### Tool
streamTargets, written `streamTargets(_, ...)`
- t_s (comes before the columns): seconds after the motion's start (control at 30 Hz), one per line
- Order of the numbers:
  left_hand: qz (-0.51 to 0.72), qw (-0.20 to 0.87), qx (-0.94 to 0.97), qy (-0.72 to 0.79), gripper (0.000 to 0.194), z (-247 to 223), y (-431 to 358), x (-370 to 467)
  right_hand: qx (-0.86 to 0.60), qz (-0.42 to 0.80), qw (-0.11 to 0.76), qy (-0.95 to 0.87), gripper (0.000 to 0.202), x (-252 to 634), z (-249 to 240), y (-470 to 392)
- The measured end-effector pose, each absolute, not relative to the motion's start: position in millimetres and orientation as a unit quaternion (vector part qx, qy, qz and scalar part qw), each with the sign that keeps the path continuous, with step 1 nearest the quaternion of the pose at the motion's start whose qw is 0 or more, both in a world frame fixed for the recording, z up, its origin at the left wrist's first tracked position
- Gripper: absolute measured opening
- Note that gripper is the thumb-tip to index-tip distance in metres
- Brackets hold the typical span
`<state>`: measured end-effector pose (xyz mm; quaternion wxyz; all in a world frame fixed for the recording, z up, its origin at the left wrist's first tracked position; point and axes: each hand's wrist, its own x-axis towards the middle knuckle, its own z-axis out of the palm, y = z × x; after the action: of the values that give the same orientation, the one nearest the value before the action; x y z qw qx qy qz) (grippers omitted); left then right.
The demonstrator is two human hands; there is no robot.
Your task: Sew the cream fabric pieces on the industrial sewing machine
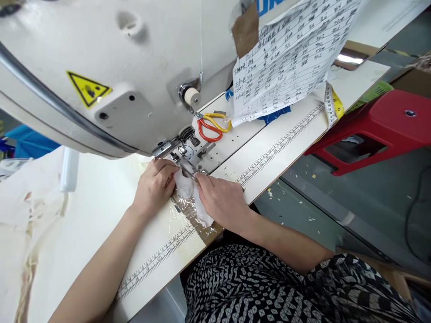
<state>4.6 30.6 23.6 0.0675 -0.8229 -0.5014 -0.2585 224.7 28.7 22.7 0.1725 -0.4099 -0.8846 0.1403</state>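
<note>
A small piece of white fabric (184, 185) lies at the needle area of a sewing machine (141, 85). My left hand (153, 185) is closed with its fingertips pinching the fabric's left edge, close by the presser foot (175, 157). From the other side, my right hand (224, 199) is closed on the fabric, part of which hangs below its fingers. A narrow metal piece (187, 168) reaches from the presser foot to my right fingertips; I cannot tell whether it is held or belongs to the machine.
Scissors with red and yellow handles (210, 127) lie behind the needle area. A handwritten sheet (286, 63) hangs off the machine at right, near a tape measure (330, 105). Printed rulers (158, 258) run along the table's front edge. A red stool (380, 125) stands at right.
</note>
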Motion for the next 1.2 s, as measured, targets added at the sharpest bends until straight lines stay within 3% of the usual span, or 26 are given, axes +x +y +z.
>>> streamTargets(0.13,-0.22,0.038,-0.837,-0.5,0.024,29,22,6,-0.402,0.216,0.203,-0.866,0.021,259,28,8)
streamTargets(0.27,-0.165,0.091,-0.832,-0.522,0.029,29,13,17,-0.331,0.312,0.244,-0.856,0.024,303,35,-21)
streamTargets(0.4,-0.127,0.136,-0.805,-0.563,0.033,25,7,35,-0.312,0.321,0.247,-0.86,0.026,323,37,-38)
streamTargets(0.87,-0.11,0.117,-0.789,-0.592,0.044,22,-8,51,-0.333,0.371,0.217,-0.839,0.025,333,36,-43)
streamTargets(1.07,-0.137,0.102,-0.785,-0.596,0.042,19,-5,45,-0.369,0.541,0.262,-0.709,0.019,324,29,-39)
streamTargets(1.2,-0.161,0.074,-0.791,-0.586,0.044,17,-2,32,-0.374,0.736,0.317,-0.467,0.021,304,15,-44)
